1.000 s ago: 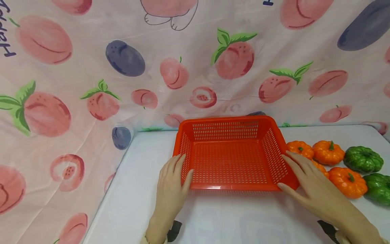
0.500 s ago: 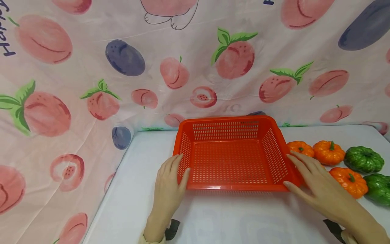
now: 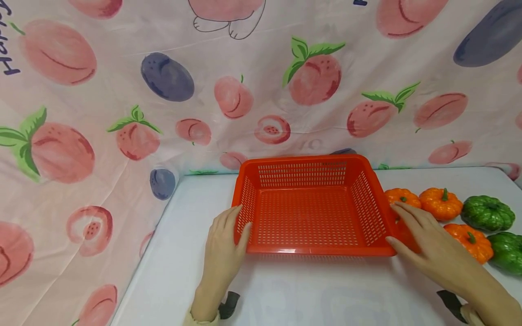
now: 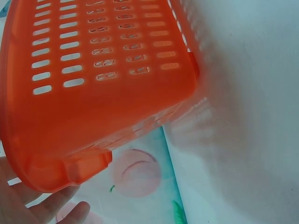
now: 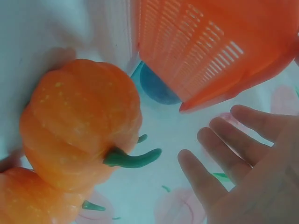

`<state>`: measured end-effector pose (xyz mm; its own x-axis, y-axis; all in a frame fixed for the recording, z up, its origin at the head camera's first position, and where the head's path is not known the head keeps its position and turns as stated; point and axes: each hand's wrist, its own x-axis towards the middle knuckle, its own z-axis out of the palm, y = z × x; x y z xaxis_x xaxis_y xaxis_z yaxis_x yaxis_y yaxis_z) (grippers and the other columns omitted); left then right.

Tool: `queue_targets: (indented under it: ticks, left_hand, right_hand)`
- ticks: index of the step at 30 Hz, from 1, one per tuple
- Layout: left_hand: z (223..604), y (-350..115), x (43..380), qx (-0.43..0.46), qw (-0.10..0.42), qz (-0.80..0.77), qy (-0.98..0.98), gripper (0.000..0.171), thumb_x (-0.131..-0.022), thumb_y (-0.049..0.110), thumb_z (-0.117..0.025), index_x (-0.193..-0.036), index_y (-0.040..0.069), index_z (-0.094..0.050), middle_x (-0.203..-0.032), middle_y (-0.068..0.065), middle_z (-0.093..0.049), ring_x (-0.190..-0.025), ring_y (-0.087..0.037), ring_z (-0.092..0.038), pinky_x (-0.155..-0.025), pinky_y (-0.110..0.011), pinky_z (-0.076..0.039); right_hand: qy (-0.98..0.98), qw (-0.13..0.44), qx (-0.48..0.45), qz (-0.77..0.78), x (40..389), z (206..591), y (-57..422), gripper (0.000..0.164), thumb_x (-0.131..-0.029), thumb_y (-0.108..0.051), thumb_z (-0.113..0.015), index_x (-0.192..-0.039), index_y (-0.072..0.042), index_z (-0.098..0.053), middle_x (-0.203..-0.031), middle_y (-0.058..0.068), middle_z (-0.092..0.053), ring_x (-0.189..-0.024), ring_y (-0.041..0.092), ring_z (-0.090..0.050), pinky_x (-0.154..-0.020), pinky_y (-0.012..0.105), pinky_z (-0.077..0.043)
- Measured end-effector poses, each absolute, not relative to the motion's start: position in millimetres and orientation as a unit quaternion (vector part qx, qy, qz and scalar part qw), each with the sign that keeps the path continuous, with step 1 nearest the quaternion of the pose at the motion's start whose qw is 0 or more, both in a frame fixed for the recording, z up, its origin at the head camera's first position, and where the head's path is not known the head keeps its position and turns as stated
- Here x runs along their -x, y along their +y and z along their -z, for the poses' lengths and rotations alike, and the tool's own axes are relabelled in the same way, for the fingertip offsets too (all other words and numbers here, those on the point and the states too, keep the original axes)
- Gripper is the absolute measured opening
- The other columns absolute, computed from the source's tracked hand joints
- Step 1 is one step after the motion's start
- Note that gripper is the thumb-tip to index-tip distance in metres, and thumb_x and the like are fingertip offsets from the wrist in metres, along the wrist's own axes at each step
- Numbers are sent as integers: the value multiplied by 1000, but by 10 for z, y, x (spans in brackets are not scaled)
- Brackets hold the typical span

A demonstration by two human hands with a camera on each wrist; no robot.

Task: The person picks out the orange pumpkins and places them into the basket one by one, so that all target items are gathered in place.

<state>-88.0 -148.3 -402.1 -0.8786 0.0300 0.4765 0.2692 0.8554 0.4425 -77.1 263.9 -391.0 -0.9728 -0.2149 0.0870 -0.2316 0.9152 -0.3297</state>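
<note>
A red plastic basket [image 3: 318,250] with slotted walls stands on the white table, nothing inside it. My left hand [image 3: 222,242] is at its left side, fingers loosely bent and thumb by the front left corner. In the left wrist view, the fingertips [image 4: 77,212] lie right at the basket's rim [image 4: 51,179]. By the front right corner hovers my right hand [image 3: 432,246], fingers spread. The right wrist view shows those fingers [image 5: 224,144] relaxed and apart from the basket [image 5: 252,51], with an orange pumpkin [image 5: 81,123] with a green stem beside them.
Right of the basket sit several small orange pumpkins [image 3: 440,203], partly covered by my right hand. Farther right are two green pumpkins [image 3: 488,213]. A peach-print cloth [image 3: 261,59] hangs behind and along the left of the white table [image 3: 175,267].
Both hands have drawn outward from the basket, the left a little leftward and the right farther to the right. The basket has stayed where it was.
</note>
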Motion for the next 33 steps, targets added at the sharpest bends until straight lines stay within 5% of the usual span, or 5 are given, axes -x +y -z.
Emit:
queue_targets:
  ticks: [14,22,33]
  left_hand:
    - [3979,-1521,898,46,198,293,-934,45,-96,26,-66,-137,11,-55,-136,-8,-58,-128,-26,-51,-108,-47,-45]
    - [3940,-1558,939,34,180,322,-929,46,-96,25,-66,-138,11,-55,-138,-7,-56,-131,-26,-48,-107,-47,-45]
    - [3935,-1620,1009,30,189,344,-919,43,-96,24,-65,-136,10,-56,-137,-7,-57,-130,-27,-50,-109,-49,-43]
  right_hand:
    - [-967,26,-129,-219,825,3935,2740,72,-97,-47,-59,-156,-17,-29,-154,19,-31,-137,44,-30,-98,75,-31]
    - [-964,53,-149,-214,874,3970,2805,66,-99,-40,-59,-152,-11,-34,-150,22,-35,-135,45,-33,-104,73,-26]
    - [-965,45,-141,-217,923,3985,2857,64,-99,-40,-58,-150,-9,-36,-149,22,-37,-132,46,-34,-93,74,-34]
